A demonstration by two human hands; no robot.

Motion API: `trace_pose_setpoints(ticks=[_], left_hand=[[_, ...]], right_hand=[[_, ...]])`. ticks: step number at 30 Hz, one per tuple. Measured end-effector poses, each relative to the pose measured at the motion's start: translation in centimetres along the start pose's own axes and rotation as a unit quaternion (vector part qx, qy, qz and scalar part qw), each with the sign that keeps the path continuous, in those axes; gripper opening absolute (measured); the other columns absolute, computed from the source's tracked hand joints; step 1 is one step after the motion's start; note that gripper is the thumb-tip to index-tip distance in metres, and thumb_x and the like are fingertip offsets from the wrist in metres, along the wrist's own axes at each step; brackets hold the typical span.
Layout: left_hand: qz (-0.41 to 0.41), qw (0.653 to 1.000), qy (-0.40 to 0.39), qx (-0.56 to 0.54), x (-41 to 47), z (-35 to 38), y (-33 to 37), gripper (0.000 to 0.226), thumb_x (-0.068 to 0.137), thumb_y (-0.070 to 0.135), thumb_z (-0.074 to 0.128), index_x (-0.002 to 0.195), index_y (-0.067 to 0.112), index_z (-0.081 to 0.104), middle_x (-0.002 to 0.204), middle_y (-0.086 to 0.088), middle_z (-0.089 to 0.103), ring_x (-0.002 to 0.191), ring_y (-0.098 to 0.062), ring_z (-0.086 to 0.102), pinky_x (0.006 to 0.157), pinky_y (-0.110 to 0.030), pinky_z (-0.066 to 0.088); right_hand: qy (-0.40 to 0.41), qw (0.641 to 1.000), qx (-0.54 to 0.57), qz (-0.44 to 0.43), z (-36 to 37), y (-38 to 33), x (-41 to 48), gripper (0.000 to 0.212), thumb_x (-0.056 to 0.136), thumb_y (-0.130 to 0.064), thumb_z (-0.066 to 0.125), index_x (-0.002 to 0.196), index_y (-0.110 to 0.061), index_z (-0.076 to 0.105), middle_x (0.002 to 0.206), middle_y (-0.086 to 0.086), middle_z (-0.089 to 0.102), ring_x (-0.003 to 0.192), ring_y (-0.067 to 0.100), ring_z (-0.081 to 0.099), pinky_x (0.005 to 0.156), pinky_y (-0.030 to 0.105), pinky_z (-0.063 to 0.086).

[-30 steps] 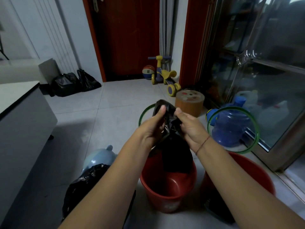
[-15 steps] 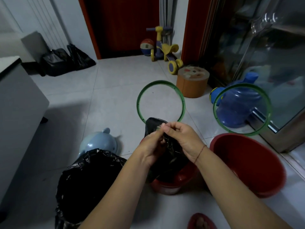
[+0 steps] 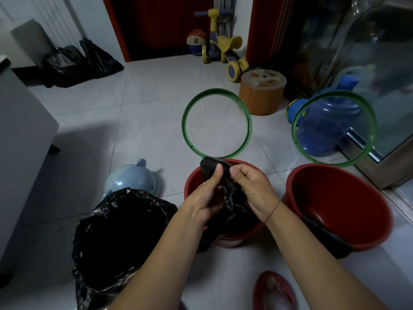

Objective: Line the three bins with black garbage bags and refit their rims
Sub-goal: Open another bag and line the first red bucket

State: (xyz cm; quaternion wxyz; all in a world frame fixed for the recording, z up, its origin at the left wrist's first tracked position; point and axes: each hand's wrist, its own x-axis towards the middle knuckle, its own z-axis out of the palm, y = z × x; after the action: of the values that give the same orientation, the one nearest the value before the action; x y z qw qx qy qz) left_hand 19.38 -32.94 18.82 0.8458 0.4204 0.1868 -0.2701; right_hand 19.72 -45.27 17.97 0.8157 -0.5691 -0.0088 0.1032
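left hand (image 3: 206, 195), right hand (image 3: 250, 189), fingers pinching black bag (image 3: 232, 202) above red bin (image 3: 192, 182)

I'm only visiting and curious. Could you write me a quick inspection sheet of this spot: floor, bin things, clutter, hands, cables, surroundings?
Surface: pale tiled floor, glossy.
Job's things: a black liner covers the left bin, no rim seen on it; middle bin and right bin are red and unlined; green rim lies off beyond the middle bin, second rim by the jug.
Clutter: jug, orange stool, scooter, ball, pale blue domed thing, full black bags by the wall.
Hands: left hand and right hand both pinch a crumpled bag over the middle bin.
Cables: nothing seen.
Surroundings: red door ahead, glass door right, grey cabinet left.
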Motion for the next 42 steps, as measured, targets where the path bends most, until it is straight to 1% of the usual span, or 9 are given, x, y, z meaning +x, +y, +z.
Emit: trace_pose_setpoints(ticks=[5,13,19,21,23,27,34,38,42], left_hand=[[-0.016,0.999,-0.018,0.034,0.3,-0.5,-0.3,0.063,0.063,0.054,0.064,0.104,0.006,0.069,0.101,-0.015,0.072,0.091,-0.026,0.070,0.082,-0.037,0.055],[-0.022,1.000,-0.017,0.007,0.3,-1.1,-0.8,0.077,0.066,0.056,0.064,0.123,0.003,0.061,0.120,-0.021,0.065,0.112,-0.032,0.062,0.094,-0.042,0.048],[0.014,0.995,0.015,-0.097,0.5,-2.3,-0.7,0.061,0.083,0.049,0.054,0.127,0.007,0.058,0.131,-0.016,0.060,0.126,-0.027,0.053,0.106,-0.040,0.042],[0.033,0.987,0.037,-0.154,0.6,-3.3,-0.4,0.045,0.085,0.042,0.055,0.110,0.006,0.065,0.101,-0.014,0.073,0.095,-0.022,0.071,0.090,-0.036,0.054],[0.027,0.978,0.049,-0.201,0.5,-4.3,-0.1,0.030,0.084,0.033,0.058,0.087,0.005,0.067,0.073,-0.011,0.073,0.063,-0.019,0.072,0.062,-0.032,0.060],[0.020,0.968,0.053,-0.246,0.3,-5.6,0.2,0.035,0.084,0.028,0.057,0.074,-0.002,0.071,0.069,-0.016,0.072,0.064,-0.023,0.072,0.045,-0.031,0.056],[0.046,0.964,0.105,-0.242,0.2,-8.3,1.4,0.055,0.095,0.035,0.051,0.059,-0.001,0.071,0.061,-0.010,0.071,0.053,-0.017,0.070,0.046,-0.028,0.056],[0.047,0.970,0.141,-0.194,0.3,-9.9,2.6,0.049,0.092,0.046,0.052,0.081,0.000,0.065,0.070,-0.013,0.072,0.061,-0.023,0.071,0.075,-0.034,0.056],[0.074,0.977,0.095,-0.177,0.2,-11.1,3.0,0.061,0.091,0.054,0.048,0.087,-0.001,0.074,0.088,-0.022,0.073,0.082,-0.032,0.071,0.096,-0.041,0.048]], right_hand=[[-0.022,0.993,-0.110,-0.031,-0.1,0.3,-0.2,0.016,0.077,-0.007,0.072,0.085,-0.014,0.061,0.079,-0.001,0.065,0.073,0.004,0.062,0.069,0.017,0.051],[-0.024,0.999,0.034,0.010,-0.6,1.0,-0.8,0.010,0.076,-0.019,0.065,0.078,-0.009,0.064,0.071,0.001,0.071,0.066,0.010,0.067,0.063,0.020,0.054],[0.077,0.985,0.142,0.067,-1.5,0.7,-0.7,0.054,0.084,-0.026,0.057,0.124,0.010,0.052,0.119,0.026,0.061,0.113,0.036,0.059,0.098,0.044,0.047],[0.090,0.978,0.174,0.075,-2.6,0.6,-0.6,0.056,0.085,-0.028,0.055,0.128,0.008,0.049,0.123,0.025,0.060,0.116,0.034,0.058,0.098,0.042,0.047],[0.105,0.972,0.191,0.084,-3.6,0.3,-0.6,0.042,0.090,-0.029,0.050,0.120,0.000,0.056,0.106,0.015,0.067,0.097,0.023,0.066,0.086,0.033,0.054],[0.161,0.962,0.186,0.120,-5.7,0.2,-0.2,0.031,0.097,-0.033,0.042,0.097,-0.011,0.063,0.075,0.002,0.071,0.066,0.011,0.069,0.060,0.022,0.057],[0.222,0.944,0.159,0.186,-9.1,-1.7,0.1,0.047,0.099,-0.038,0.039,0.127,-0.005,0.055,0.130,0.018,0.057,0.121,0.031,0.052,0.103,0.042,0.041],[0.258,0.939,0.155,0.168,-9.9,-3.1,0.6,0.037,0.101,-0.032,0.036,0.112,-0.005,0.057,0.140,0.018,0.049,0.129,0.028,0.046,0.110,0.038,0.034],[0.276,0.932,0.160,0.171,-10.7,-3.6,0.8,0.049,0.099,-0.034,0.042,0.134,0.000,0.046,0.139,0.021,0.048,0.129,0.032,0.046,0.110,0.044,0.034]])
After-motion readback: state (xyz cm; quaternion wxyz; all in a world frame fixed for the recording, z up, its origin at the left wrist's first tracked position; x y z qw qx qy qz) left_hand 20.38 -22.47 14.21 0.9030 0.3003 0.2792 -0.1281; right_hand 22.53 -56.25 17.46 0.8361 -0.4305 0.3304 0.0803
